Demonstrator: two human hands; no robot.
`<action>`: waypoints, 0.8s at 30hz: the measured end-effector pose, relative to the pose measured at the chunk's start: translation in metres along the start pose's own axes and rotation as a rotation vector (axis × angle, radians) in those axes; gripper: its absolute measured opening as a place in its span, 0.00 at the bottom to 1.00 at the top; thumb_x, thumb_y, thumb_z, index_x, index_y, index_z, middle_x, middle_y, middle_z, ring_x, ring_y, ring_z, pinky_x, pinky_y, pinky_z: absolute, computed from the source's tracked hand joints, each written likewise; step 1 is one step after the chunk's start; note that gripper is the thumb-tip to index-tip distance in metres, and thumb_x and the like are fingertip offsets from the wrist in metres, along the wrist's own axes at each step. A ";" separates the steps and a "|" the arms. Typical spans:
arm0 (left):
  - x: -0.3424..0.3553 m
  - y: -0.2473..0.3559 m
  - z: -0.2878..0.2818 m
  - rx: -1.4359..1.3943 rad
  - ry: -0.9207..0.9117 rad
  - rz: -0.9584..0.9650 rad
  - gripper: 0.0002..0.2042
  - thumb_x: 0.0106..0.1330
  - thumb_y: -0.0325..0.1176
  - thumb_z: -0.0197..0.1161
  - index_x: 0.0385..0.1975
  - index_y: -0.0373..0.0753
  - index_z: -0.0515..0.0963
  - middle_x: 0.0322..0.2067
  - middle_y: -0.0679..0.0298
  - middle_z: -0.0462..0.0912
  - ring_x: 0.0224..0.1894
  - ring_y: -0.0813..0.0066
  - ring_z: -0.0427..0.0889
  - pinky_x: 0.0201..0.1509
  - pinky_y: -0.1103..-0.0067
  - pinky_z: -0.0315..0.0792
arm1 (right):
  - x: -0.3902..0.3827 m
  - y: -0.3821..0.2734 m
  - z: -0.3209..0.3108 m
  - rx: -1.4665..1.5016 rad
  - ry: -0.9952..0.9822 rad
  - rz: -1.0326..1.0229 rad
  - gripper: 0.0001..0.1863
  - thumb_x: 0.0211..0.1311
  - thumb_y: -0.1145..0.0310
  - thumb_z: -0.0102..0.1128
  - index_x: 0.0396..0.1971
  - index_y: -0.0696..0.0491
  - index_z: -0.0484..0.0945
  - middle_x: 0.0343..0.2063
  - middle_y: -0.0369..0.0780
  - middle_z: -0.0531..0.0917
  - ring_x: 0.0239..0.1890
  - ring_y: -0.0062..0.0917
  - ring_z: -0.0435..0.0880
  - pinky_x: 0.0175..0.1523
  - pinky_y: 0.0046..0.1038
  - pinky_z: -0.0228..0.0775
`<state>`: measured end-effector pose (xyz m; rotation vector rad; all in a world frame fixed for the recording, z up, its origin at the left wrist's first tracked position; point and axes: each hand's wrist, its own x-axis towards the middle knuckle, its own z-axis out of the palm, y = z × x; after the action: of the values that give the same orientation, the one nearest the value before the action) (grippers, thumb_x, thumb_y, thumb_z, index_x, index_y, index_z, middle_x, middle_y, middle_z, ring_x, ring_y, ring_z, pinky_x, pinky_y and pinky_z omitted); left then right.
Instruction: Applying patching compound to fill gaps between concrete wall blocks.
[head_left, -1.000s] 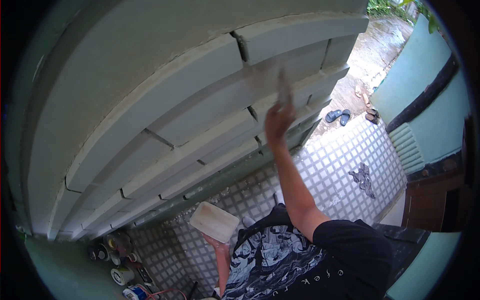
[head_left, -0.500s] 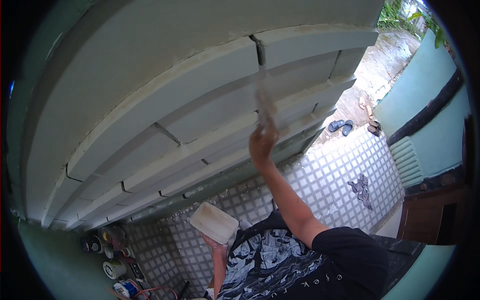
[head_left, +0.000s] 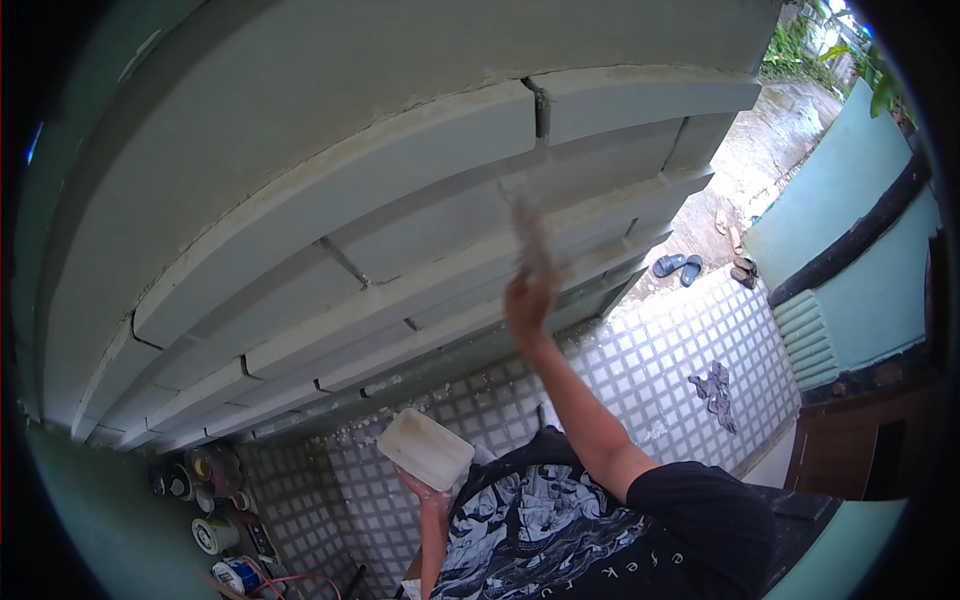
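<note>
My right hand (head_left: 530,300) is raised in front of the pale wall (head_left: 430,190) with its stepped horizontal bands. Its fingers are closed round a narrow flat tool (head_left: 532,235), smeared by motion, which looks like a putty knife. A whitish patch shows at the tool's far end, close to the wall; whether it touches cannot be made out. Lower down, my left hand (head_left: 428,490) supports a white rectangular plastic tub (head_left: 425,450) from below, tilted, near my body. White smears mark that hand. Most of its fingers are hidden under the tub.
Paint cans and buckets (head_left: 214,536) crowd the lower left corner beside a reddish cable (head_left: 300,577). On the tiled floor (head_left: 650,370) lies a crumpled grey cloth (head_left: 713,395). Dark slippers (head_left: 678,268) rest by the opening at the right. White crumbs line the wall's foot.
The tool in my right hand has moved down a little from the dark vertical gap in the top band. My left hand keeps the tub in nearly the same place. The view has shifted slightly.
</note>
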<state>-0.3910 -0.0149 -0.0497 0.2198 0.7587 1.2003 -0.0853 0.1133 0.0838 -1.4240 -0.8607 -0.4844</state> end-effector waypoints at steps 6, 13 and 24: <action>0.004 0.003 0.002 -0.041 -0.012 -0.044 0.34 0.62 0.64 0.38 0.62 0.50 0.60 0.57 0.62 0.69 0.55 0.54 0.73 0.55 0.53 0.70 | 0.021 0.023 0.019 -0.218 0.078 0.096 0.22 0.50 0.83 0.45 0.49 0.59 0.73 0.46 0.47 0.79 0.45 0.45 0.78 0.50 0.40 0.69; 0.003 0.007 -0.011 -0.074 -0.085 -0.060 0.31 0.63 0.63 0.38 0.61 0.51 0.61 0.58 0.65 0.68 0.56 0.57 0.71 0.57 0.54 0.68 | 0.000 -0.035 0.011 0.075 -0.155 -0.074 0.25 0.50 0.85 0.44 0.51 0.59 0.71 0.47 0.46 0.79 0.42 0.39 0.80 0.42 0.31 0.72; 0.005 0.011 -0.024 -0.095 -0.073 -0.043 0.32 0.63 0.63 0.38 0.62 0.51 0.60 0.58 0.65 0.68 0.56 0.56 0.71 0.57 0.53 0.68 | -0.020 -0.014 0.029 -0.008 -0.165 0.032 0.18 0.56 0.78 0.47 0.48 0.61 0.72 0.40 0.52 0.79 0.44 0.47 0.78 0.49 0.42 0.68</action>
<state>-0.4140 -0.0116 -0.0632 0.1673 0.6381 1.1785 -0.1143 0.1357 0.0760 -1.4981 -0.9672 -0.3504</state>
